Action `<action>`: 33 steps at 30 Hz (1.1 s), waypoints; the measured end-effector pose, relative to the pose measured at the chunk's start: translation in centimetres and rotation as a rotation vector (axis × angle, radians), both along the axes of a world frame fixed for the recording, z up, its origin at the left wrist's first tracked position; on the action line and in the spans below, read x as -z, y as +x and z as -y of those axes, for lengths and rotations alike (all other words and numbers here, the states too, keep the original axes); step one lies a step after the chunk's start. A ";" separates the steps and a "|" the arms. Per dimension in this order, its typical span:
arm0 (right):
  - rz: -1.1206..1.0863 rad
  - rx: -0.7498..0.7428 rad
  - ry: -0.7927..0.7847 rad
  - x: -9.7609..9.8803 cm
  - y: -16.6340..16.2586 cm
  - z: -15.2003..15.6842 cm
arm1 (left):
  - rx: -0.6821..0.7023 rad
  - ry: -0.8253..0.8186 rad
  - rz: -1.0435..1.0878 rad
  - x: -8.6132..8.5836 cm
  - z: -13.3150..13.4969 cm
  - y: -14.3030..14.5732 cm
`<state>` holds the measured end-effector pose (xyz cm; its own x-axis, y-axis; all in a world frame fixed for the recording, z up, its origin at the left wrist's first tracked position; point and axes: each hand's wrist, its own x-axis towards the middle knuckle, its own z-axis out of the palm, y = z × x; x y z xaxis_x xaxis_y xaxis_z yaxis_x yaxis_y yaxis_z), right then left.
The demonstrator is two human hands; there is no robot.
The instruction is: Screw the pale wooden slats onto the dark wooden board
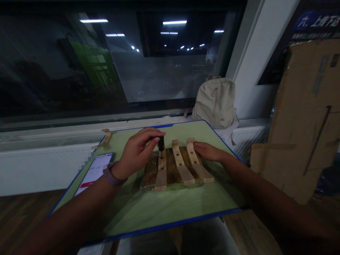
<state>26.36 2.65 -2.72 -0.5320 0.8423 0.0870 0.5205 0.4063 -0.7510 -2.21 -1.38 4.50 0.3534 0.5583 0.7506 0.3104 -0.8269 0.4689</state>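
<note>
My left hand (140, 150) grips a black-handled screwdriver (160, 143), held upright with its tip at the upper hole of the leftmost curved wooden hook (160, 177). That hook lies across a dark brown wooden board (149, 173). Two more light wooden hooks, a middle one (183, 170) and a right one (198, 164), lie on the same board, each with two dark holes. My right hand (206, 151) rests at the board's right end, against the upper part of the right hook; its fingertips are partly hidden.
A phone (97, 168) lies on the left of the green tabletop (159, 209), which has a blue edge. Another wooden hook (106, 137) stands at the far left corner. Behind are a beige backpack (215, 102) and a window; tall cardboard (300, 134) leans at right.
</note>
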 end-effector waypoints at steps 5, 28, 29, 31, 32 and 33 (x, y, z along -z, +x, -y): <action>0.015 0.020 0.038 0.2 -0.1 -0.2 | 0.054 -0.011 0.076 0.2 -0.2 0.2; -0.019 0.030 0.013 0.5 0.1 -0.2 | -0.052 0.024 0.046 0.0 0.0 -0.1; -0.026 0.028 0.007 0.5 0.1 -0.1 | -0.046 -0.013 0.040 0.1 0.1 -0.1; -0.024 0.029 0.005 0.4 0.1 -0.1 | -0.038 -0.068 0.032 0.1 0.2 -0.1; -0.018 0.029 0.005 0.4 0.1 -0.1 | -0.032 -0.071 0.029 0.2 0.2 -0.1; -0.013 0.027 0.006 0.3 0.1 0.0 | -0.023 -0.056 0.026 0.2 0.2 -0.1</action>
